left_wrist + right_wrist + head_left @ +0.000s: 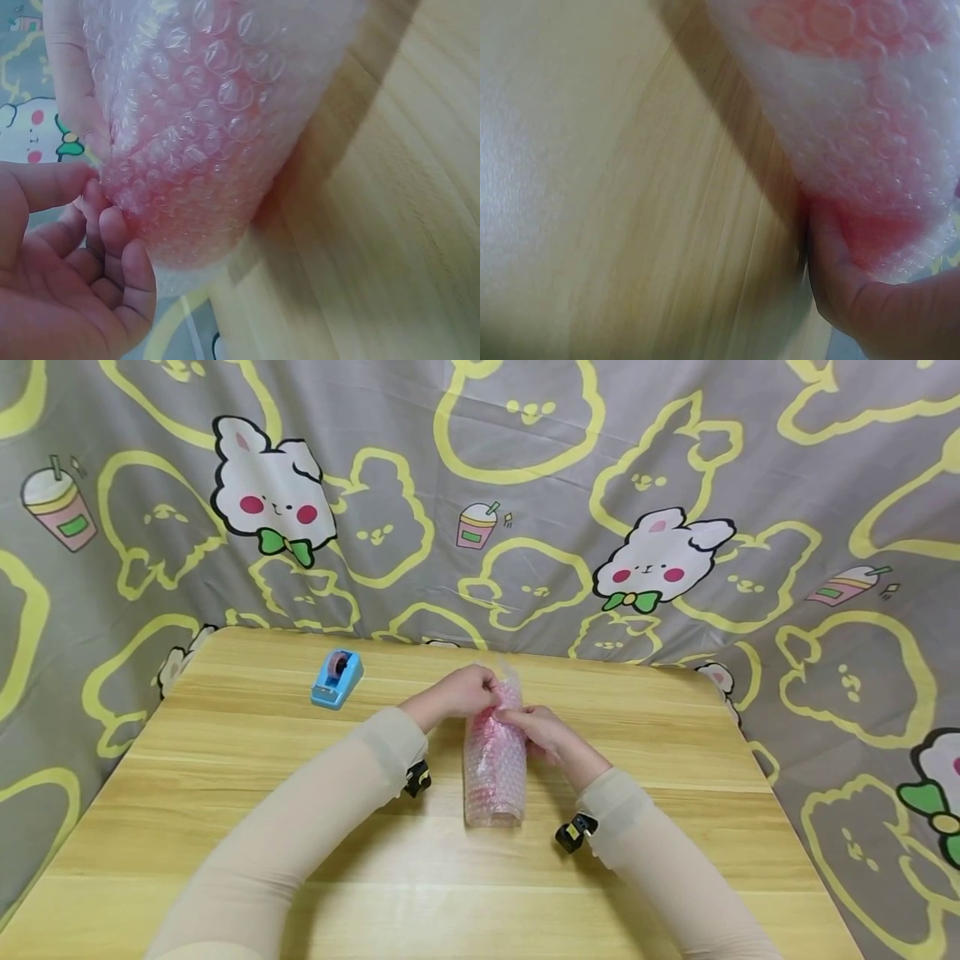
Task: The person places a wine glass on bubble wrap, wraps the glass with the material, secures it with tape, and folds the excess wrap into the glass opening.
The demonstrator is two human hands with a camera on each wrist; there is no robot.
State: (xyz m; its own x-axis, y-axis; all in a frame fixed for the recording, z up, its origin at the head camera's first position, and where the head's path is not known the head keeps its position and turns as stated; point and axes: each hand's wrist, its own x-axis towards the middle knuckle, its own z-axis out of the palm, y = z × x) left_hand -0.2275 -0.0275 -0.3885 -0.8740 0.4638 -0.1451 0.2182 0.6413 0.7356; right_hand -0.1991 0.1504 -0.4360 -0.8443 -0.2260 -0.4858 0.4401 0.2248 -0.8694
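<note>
A long bundle in clear bubble wrap (495,768), pink showing through, lies on the table with its length pointing away from me. At its far end my left hand (472,690) pinches the wrap's edge between thumb and index finger; the left wrist view shows this hand (75,262) close up, other fingers curled. From the right side my right hand (551,733) grips the bundle, thumb on top and fingers along its side. The right wrist view has this hand (862,292) against the wrap (855,135). What the wrap encloses cannot be made out clearly.
A blue tape dispenser (337,679) with a roll of tape stands at the back left of the wooden table (225,777). Behind the table's far edge hangs a grey patterned curtain (405,435), which also runs along both sides.
</note>
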